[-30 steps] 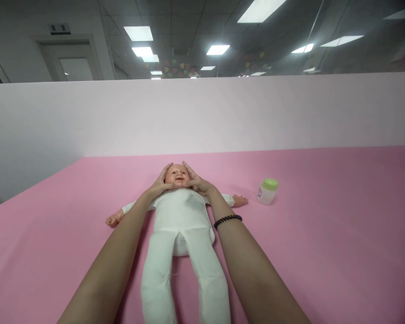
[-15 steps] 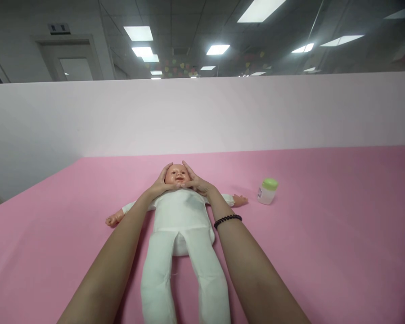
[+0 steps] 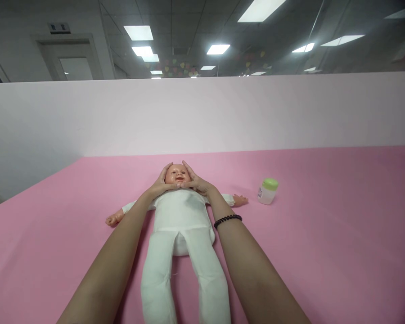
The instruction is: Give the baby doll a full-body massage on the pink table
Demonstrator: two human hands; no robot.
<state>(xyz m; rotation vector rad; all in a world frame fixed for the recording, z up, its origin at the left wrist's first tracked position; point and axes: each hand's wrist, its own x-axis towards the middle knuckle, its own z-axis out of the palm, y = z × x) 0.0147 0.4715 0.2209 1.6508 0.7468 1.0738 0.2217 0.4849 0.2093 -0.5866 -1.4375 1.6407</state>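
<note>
1. pink surface (image 3: 324, 234), smooth; fills the lower half of the frame, running from the bottom edge back to a white wall.
2. doll (image 3: 180, 211), one; white cloth body, moulded head; on its back, bottom centre to centre of the frame; legs toward the bottom edge, arms out to either side; face up.
3. coiled wristband (image 3: 228, 219), black; round the right wrist, just below and right of centre.
4. left hand (image 3: 160, 183), bare; centre of the frame; spread, thumb apart from fingers, cupped against the left side of the doll's head; thumb along the chin.
5. right hand (image 3: 199, 183), bare; likewise spread and cupped, on the head's right side; thumb tips close at the chin, whether touching cannot be told.
6. jar (image 3: 266, 194), translucent, green lid on; right of centre, apart from both hands, near the doll's outstretched arm.
7. white wall (image 3: 202, 114); across the middle of the frame.
8. door (image 3: 76, 63), with pale panel; upper left; small sign (image 3: 59, 28) above it.
9. ceiling lights (image 3: 218, 49), several, lit; along the top.
</note>
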